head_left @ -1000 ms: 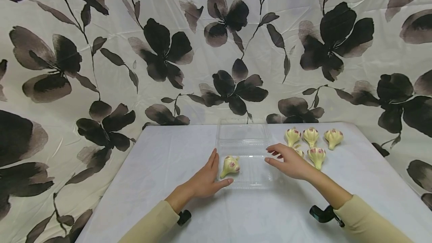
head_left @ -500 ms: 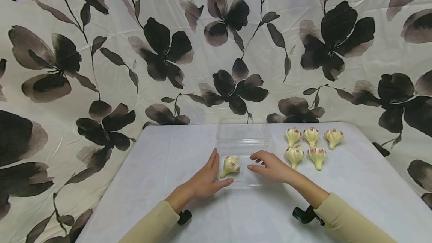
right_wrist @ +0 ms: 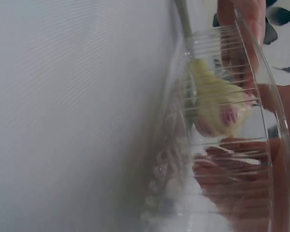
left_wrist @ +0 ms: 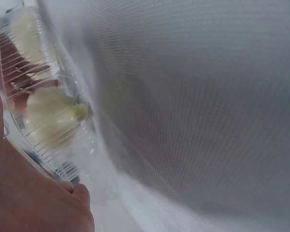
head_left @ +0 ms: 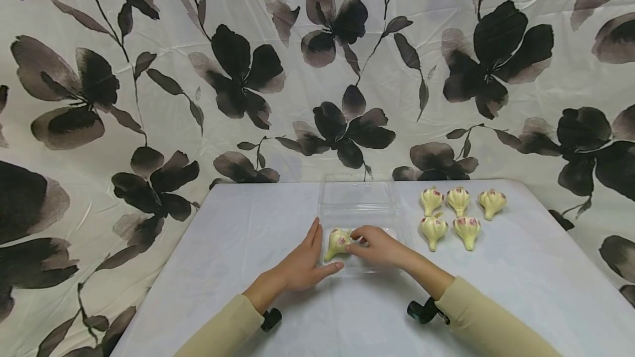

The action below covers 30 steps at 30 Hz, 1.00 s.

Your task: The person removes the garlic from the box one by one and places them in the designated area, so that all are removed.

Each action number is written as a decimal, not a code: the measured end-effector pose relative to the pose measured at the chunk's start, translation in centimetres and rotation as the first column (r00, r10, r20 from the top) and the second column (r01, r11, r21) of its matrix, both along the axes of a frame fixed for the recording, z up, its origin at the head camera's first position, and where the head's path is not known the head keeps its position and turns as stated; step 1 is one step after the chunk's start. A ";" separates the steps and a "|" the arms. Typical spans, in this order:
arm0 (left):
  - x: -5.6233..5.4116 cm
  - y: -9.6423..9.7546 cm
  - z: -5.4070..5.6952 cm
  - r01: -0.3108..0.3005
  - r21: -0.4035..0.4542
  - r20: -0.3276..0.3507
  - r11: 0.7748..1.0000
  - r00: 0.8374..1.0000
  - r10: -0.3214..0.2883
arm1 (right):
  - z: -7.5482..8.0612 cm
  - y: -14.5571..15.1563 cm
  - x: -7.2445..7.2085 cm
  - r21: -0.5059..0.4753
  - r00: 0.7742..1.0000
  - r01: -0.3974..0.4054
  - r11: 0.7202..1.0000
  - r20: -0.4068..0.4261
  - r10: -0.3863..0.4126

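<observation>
A garlic bulb (head_left: 338, 243) with purple streaks lies in the left part of a clear plastic clamshell container (head_left: 364, 269), its lid folded back. My left hand (head_left: 303, 263) lies along the container's left side, fingers straight and thumb over the near left corner. My right hand (head_left: 379, 245) is inside the container. Its loosely bent fingertips are at the bulb's right side and do not wrap round it; whether they touch it is unclear. In the right wrist view the bulb (right_wrist: 222, 106) and fingers (right_wrist: 222, 174) show through the ribbed wall.
Several more garlic bulbs (head_left: 458, 200) stand in two rows on the white-covered table (head_left: 238, 225), right of the container. The open lid (head_left: 358, 193) reaches the table's back edge. A floral cloth (head_left: 342, 70) hangs behind.
My right hand has moved left from beside the loose bulbs, across the container, to the bulb inside. The left hand has stayed in place.
</observation>
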<state>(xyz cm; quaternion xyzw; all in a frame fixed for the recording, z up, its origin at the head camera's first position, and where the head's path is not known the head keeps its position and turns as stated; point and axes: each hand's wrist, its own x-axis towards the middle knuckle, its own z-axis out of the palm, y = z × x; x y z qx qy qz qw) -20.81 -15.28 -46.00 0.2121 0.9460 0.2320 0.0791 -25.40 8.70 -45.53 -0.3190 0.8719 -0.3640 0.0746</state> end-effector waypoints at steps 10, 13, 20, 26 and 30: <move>0.0 -0.1 0.0 0.017 0.007 -0.011 1.000 1.000 -0.017 | -0.3 -2.1 -1.0 0.016 0.998 0.060 0.998 0.033 -0.061; 0.0 -0.2 -0.1 0.020 0.005 -0.013 1.000 1.000 -0.020 | -0.5 -2.5 -1.2 -0.007 0.998 0.052 0.999 0.036 -0.052; 0.0 -0.2 -0.2 0.018 0.001 -0.012 1.000 1.000 -0.018 | -0.9 -3.3 -1.4 -0.050 0.996 0.080 0.996 0.053 -0.078; 0.0 -0.1 -0.1 0.014 -0.010 -0.010 1.000 1.000 -0.014 | -0.8 -3.7 -1.3 -0.056 0.993 0.111 0.992 0.048 -0.108; 0.0 -0.1 0.0 0.012 -0.012 -0.013 1.000 1.000 -0.012 | -0.5 -3.7 -1.1 -0.062 0.991 0.123 0.990 0.065 -0.119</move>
